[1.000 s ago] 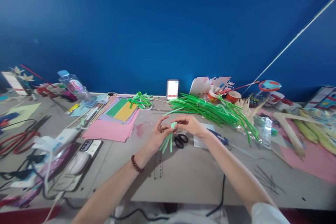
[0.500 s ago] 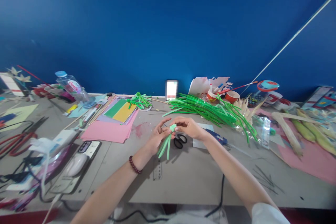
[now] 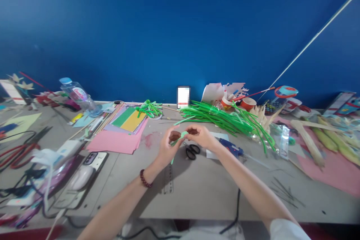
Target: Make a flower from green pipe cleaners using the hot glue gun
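Between my two hands is a small bundle of light green pipe cleaners [image 3: 183, 134], with a bunched head at the top. My left hand [image 3: 168, 147] is closed on the bundle, its fingers and thumb curled round the lower strands and hiding most of them. From the other side my right hand [image 3: 201, 136] pinches the head with thumb and fingertips. Black-handled scissors [image 3: 192, 152] lie on the table just below my right hand. Under my left wrist rests a clear ruler [image 3: 168, 182].
A pile of green pipe cleaners [image 3: 216, 117] lies behind my hands. Coloured paper [image 3: 112, 140] and a phone [image 3: 81, 180] are to the left. Rightward are a blue glue gun [image 3: 231, 147], corn husks [image 3: 329, 140] and thin dark wires [image 3: 284, 193]. A lit phone [image 3: 183, 96] leans on the wall.
My left hand has turned, and the strands that hung down in view are now mostly hidden behind it. The bundle has tilted; my right hand stays almost in place.
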### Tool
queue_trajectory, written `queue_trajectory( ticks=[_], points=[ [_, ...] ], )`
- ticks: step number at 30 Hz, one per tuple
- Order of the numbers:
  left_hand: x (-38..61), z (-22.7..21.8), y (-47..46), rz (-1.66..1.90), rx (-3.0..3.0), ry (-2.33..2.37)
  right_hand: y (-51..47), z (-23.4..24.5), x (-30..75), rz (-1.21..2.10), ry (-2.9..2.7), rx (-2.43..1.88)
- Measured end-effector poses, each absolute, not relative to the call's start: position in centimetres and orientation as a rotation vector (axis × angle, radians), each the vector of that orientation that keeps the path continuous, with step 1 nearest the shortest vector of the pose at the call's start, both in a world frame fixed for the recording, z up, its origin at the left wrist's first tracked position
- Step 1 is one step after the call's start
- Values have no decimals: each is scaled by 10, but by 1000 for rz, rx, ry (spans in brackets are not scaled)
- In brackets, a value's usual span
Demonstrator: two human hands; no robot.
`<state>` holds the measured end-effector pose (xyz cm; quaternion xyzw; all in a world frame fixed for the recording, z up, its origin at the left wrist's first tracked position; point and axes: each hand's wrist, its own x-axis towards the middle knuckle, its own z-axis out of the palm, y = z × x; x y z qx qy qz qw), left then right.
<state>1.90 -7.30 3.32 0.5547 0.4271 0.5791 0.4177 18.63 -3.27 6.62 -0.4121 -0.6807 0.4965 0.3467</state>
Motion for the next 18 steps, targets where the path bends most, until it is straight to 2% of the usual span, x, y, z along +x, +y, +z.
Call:
queue_trajectory(
  ticks=[9,18],
  points=[
    [18,35,-74,1337,1421,924,-33,71,186,1251,-1646,-972],
    [18,27,-77,1258,1583,976,-35,68,182,1154,-1511,-984]
  ],
)
